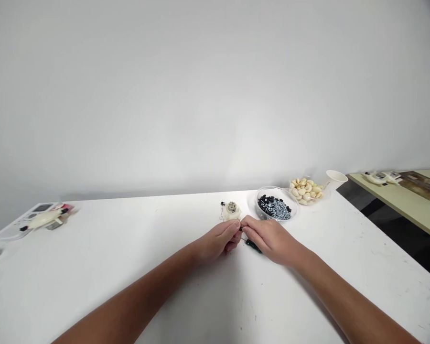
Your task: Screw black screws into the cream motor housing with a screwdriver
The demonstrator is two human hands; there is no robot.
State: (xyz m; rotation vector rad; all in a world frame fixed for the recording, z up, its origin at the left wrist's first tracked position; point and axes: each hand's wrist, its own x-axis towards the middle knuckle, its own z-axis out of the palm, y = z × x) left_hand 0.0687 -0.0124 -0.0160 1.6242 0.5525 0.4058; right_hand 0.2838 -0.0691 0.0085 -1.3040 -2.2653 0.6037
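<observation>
White worktable (136, 248) under a bare wall. We see the left hand (218, 241) and right hand (268, 239) meeting at the fingertips, curled nearly shut around something too small to make out, likely steadying it between them. A dark green screwdriver (252, 246) lies just below the right hand; whether it's held, we cannot tell. A round white plastic part (231, 210) sits just ahead, beside a glass bowl (272, 188) of black pieces and screws, apparently kept within easy reach.

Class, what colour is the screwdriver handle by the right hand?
Dark green screwdriver handle, best seen in the head view.

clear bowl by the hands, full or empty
Partly full: the clear bowl holds a heap of silver screws and small black parts, with bare bowl showing around the heap.
</observation>
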